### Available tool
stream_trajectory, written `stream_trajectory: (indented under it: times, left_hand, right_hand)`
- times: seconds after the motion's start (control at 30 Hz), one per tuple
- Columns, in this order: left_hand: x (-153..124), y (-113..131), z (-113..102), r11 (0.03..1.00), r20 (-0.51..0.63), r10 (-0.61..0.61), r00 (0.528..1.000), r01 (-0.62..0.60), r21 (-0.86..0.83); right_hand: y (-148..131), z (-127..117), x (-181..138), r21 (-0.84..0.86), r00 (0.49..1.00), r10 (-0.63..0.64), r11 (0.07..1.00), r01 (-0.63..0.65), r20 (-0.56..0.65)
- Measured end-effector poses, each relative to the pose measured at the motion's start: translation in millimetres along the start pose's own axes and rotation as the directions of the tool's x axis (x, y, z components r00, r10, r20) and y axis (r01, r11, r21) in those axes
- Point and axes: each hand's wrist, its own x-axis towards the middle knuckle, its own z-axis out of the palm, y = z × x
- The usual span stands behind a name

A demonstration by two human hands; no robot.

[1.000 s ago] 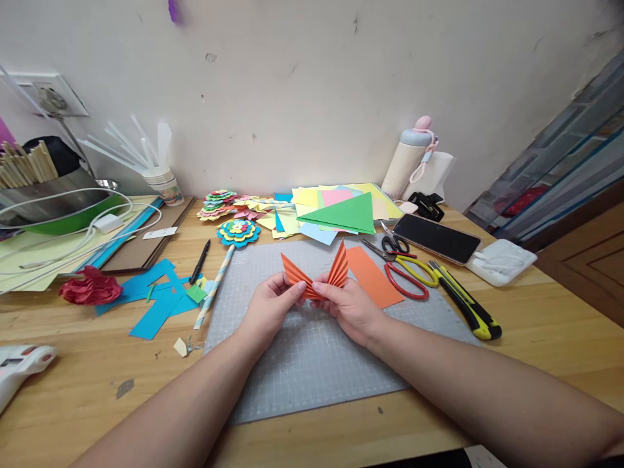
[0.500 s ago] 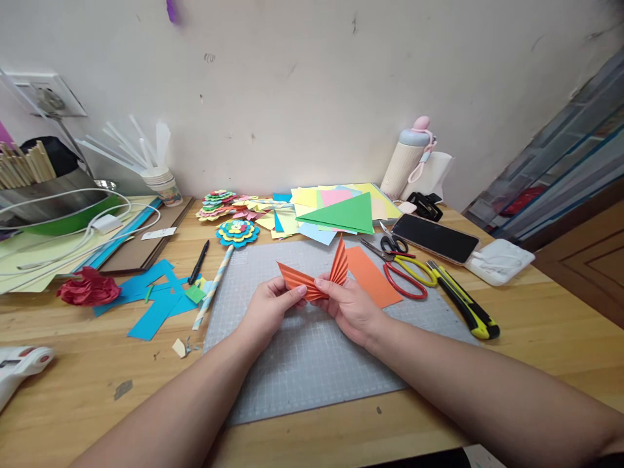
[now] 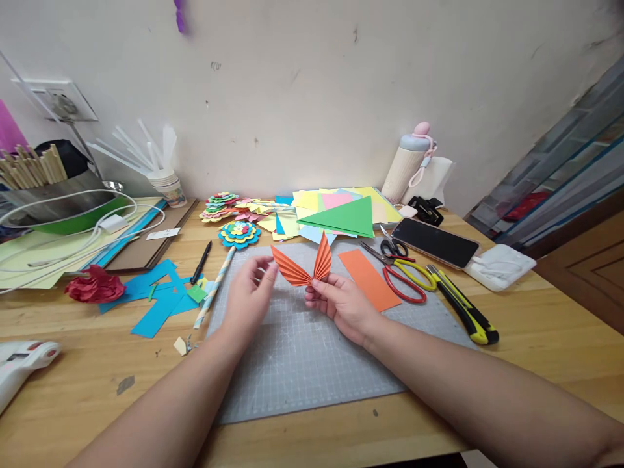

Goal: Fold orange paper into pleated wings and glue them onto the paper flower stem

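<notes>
My right hand (image 3: 338, 304) pinches the middle of an orange pleated paper fan (image 3: 302, 268) and holds it up over the grey cutting mat (image 3: 312, 364). Its two pleated wings spread up and out in a V. My left hand (image 3: 248, 292) is beside the left wing with its fingers apart, the fingertips at or just short of the wing's edge. A flat orange paper strip (image 3: 369, 279) lies on the mat to the right of my hands.
Right of the mat lie red and yellow scissors (image 3: 407, 276), small black scissors (image 3: 392, 247), a yellow utility knife (image 3: 463, 304) and a phone (image 3: 435, 241). Coloured paper sheets (image 3: 341, 211), paper flowers (image 3: 238, 233), a bottle (image 3: 407, 162) stand behind. Blue scraps (image 3: 158, 299), a pen (image 3: 200, 262), a glue gun (image 3: 22, 367) lie left.
My left hand has let go of the fan's middle and opened beside the left wing. My right hand has lifted the fan slightly up and left.
</notes>
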Motion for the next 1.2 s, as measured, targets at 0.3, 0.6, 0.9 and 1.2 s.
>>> stream_trajectory:
  times: [0.3, 0.6, 0.9, 1.2]
  left_hand:
    - [31.9, 5.6, -73.1, 0.379, -0.188, -0.144, 0.972, 0.23, 0.896]
    - [32.6, 6.0, -68.7, 0.503, -0.298, -0.134, 0.945, 0.324, 0.802]
    - [8.2, 38.6, -46.6, 0.912, 0.002, -0.288, 0.958, 0.274, 0.306]
    - [-42.0, 28.2, 43.3, 0.97, 0.332, -0.208, 0.92, 0.238, -0.051]
  right_hand:
    - [0.4, -1.5, -0.3, -0.009, 0.999, 0.002, 1.0, -0.002, 0.035]
    - [3.5, -4.1, 1.8, -0.007, 0.996, -0.011, 1.0, 0.011, 0.085]
    - [3.1, -4.6, 4.0, 0.132, 0.999, -0.044, 0.99, 0.04, 0.027]
    - [-1.8, -7.8, 11.6, 0.181, 0.994, -0.102, 0.978, 0.105, -0.027]
